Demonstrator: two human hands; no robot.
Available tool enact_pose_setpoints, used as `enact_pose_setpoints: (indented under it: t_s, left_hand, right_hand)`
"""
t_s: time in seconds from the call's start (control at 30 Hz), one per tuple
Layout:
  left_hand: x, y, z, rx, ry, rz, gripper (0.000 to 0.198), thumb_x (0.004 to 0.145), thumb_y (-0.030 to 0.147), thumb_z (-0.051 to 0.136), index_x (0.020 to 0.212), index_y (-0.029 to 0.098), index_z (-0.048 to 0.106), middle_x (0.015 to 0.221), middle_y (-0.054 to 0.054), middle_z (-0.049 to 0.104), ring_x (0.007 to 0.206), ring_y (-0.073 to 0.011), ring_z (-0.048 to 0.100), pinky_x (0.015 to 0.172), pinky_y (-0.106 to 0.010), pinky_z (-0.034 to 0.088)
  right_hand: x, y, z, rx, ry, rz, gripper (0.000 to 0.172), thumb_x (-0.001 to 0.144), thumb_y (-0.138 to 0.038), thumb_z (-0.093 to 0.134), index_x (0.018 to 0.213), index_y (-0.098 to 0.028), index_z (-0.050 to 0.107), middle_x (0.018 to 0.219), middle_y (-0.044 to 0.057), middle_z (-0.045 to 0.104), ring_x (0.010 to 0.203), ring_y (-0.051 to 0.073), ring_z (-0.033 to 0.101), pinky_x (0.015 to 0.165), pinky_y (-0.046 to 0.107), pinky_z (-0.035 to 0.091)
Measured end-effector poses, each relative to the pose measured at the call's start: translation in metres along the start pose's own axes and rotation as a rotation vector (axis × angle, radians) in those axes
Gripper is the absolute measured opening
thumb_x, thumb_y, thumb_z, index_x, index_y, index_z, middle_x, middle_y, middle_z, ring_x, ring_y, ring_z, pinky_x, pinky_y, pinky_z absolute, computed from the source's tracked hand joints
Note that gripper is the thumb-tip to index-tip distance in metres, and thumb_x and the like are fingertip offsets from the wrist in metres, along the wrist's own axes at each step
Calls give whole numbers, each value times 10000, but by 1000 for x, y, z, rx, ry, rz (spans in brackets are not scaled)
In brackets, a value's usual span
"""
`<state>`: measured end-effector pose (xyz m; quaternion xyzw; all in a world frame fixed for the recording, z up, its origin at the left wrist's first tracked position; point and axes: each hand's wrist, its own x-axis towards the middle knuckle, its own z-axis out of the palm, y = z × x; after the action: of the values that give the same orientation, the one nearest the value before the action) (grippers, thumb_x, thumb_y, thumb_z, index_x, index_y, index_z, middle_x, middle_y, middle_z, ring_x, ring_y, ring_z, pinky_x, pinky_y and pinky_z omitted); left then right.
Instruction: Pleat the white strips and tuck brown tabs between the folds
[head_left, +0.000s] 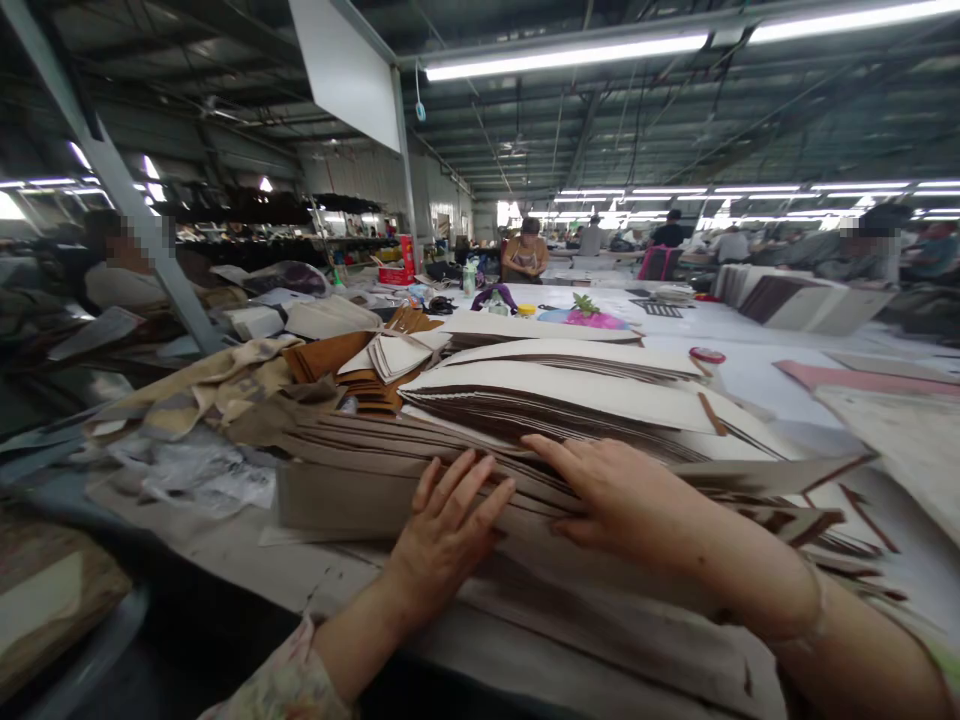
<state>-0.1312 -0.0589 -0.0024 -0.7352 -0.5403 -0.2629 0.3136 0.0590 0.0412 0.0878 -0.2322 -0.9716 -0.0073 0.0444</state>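
Both hands at a stack of taupe sheets (330, 500) on the bench (757, 360). The left hand (454, 505) lies on the stack's near face, its grip spread, fingertips close to the upper edges. The right hand (611, 490) reaches over the same edges from the right, index finger extended and thumb lower; whether its grip pinches a sheet cannot be told. The right forearm hides part of the stack's right portion. Directly behind the stack, white-topped sheets (555, 385) lie in layered piles, with a brown strip (712, 413) across one of them. At the stack's left end is a crumpled clear plastic bag (195, 475); beyond the bag, left of and behind the stack, lie a patterned cloth (225, 390) and tan pieces (326, 355). Farther behind the stack stand a leafy plant (583, 303) beside pink plastic (596, 319) and, to the left, a red box (396, 274). A slanting post (150, 210) rises left of and behind the stack. Well behind the stack, a co-worker (525, 257) faces the bench.
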Motion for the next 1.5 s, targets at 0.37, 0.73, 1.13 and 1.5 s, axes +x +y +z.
enact_pose_setpoints:
  t_s: [0.37, 0.73, 1.13, 1.5]
  left_hand:
    - [70, -18, -8, -200, -748, 216, 906, 654, 565, 609, 1361, 191, 185, 1403, -114, 280, 1275, -278, 254, 1038, -439, 167]
    - [81, -34, -9, -375, -1050, 195, 1010, 538, 519, 712, 1358, 273, 176, 1365, -72, 358, 1196, -264, 383, 989, -357, 280]
    - [126, -18, -46, -252, -1053, 246, 606, 586, 438, 693, 1131, 279, 482, 955, -10, 642, 857, -236, 598, 711, -280, 427]
    - [150, -38, 2, -414, -1414, 129, 623, 677, 556, 576, 1202, 238, 469, 1060, -59, 624, 872, -205, 599, 719, -250, 435]
  right_hand:
    - [-24, 5, 38, 162, -93, 76, 1012, 583, -458, 693, 1383, -137, 162, 1091, 139, 539, 970, 274, 509, 835, 384, 409]
    - [-54, 9, 28, 220, -247, 182, 1028, 571, -330, 700, 1393, -162, 105, 1123, 146, 545, 967, 290, 543, 798, 379, 442]
    - [-69, -10, 0, 9, -71, 129, 876, 637, -174, 583, 1386, -224, 132, 963, 90, 594, 795, 259, 578, 667, 361, 454]
    - [-84, 37, 28, 142, -59, 160, 968, 582, -296, 635, 1386, -110, 130, 1068, 130, 577, 924, 271, 552, 795, 369, 429]
